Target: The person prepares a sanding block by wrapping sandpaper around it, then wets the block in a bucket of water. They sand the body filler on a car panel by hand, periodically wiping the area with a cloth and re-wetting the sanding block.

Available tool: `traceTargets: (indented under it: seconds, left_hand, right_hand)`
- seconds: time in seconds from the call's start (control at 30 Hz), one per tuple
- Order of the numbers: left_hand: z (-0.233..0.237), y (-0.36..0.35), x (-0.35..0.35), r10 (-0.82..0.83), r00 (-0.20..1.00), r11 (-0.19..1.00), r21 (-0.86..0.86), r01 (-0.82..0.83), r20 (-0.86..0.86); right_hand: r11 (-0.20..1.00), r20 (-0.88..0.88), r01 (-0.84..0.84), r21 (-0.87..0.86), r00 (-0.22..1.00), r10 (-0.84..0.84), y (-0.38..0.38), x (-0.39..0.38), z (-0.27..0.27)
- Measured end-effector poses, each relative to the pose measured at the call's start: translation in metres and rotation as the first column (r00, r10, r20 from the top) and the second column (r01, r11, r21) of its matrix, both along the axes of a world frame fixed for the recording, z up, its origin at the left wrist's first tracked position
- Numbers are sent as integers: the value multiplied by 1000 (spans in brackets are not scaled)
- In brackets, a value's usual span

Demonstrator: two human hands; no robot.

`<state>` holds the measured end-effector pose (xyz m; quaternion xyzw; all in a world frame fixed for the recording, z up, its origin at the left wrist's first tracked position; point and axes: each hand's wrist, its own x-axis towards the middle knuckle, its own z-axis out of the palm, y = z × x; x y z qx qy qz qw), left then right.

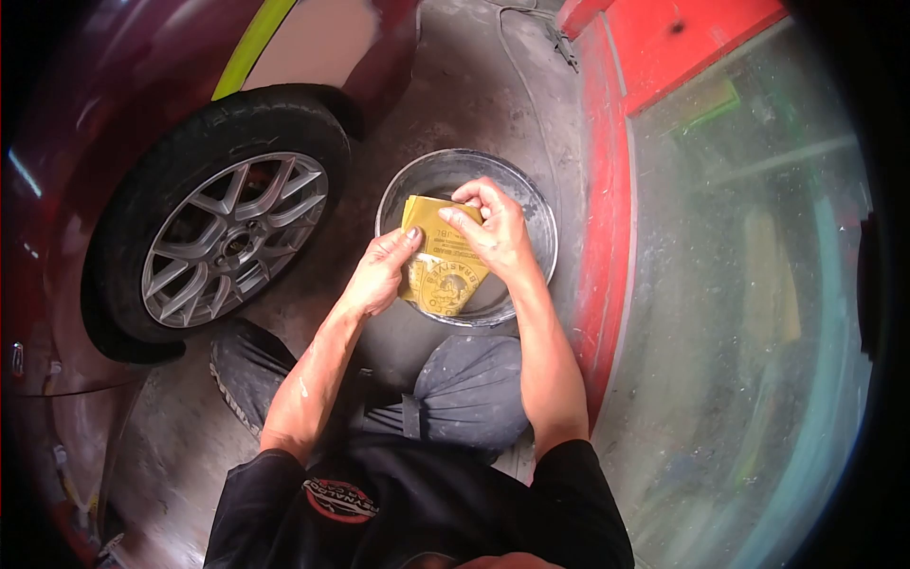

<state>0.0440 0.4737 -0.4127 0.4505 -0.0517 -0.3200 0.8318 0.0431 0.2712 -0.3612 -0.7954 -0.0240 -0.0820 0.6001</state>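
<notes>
A folded yellow sheet with dark printing (445,275) is held between both hands above a round dark basin (542,223). My left hand (381,270) grips the sheet's left edge, its thumb on the printed face. At the upper right corner my right hand (493,228) pinches the sheet, thumb on top and fingers curled. The sheet looks layered at its upper left. It hides much of the basin's inside.
A maroon car with a silver-spoked wheel (237,245) is close on the left; its fender has a pale patch (318,43) beside yellow-green tape (251,47). A red frame (607,209) and glass panel (730,284) run along the right. A cable (517,66) crosses the floor.
</notes>
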Motion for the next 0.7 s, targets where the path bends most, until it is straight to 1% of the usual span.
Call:
traceTargets:
  seconds: [0.03,0.13,0.23,0.27,0.37,0.4,0.47,0.5,0.53,0.57,0.63,0.67,0.7]
  left_hand:
    - [3,0,0,29,1000,1000,-2,-29,-8]
    - [2,1,6,87,996,996,17,-87,-1]
    - [-3,7,16,121,989,992,30,-124,80]
    - [-6,9,19,136,982,988,55,-144,132]
    - [-4,12,22,151,980,983,88,-163,131]
    - [-5,13,22,143,983,982,106,-156,115]
    - [0,13,18,151,983,982,98,-162,104]
    - [2,11,16,165,982,980,94,-174,88]
    - [5,8,14,178,979,979,85,-187,101]
    - [3,9,14,206,970,969,111,-221,129]
    - [0,14,19,268,944,942,151,-299,193]
    - [0,19,20,285,926,921,196,-336,249]
    - [8,22,19,315,903,912,169,-373,292]
  right_hand:
    - [993,-83,24,119,996,-14,0,2,-5]
    - [917,-194,-66,393,969,152,-12,1,3]
    - [836,-303,-68,545,913,272,-27,-3,0]
    - [790,-279,-96,606,904,324,-27,-4,-1]
    - [769,-237,-111,630,915,326,-19,-3,-7]
    - [802,-224,-104,588,932,286,-16,-2,-7]
    - [915,-152,-39,401,982,109,-13,8,-31]
    - [953,-102,5,301,994,27,-9,12,-42]
    - [986,-24,59,154,998,-56,0,14,-45]
    - [997,13,81,-8,997,-81,5,16,-46]
    - [987,87,152,53,984,-156,14,23,-40]
    - [959,-95,216,182,975,-201,10,29,-42]
    - [909,-279,295,295,936,-213,2,36,-47]
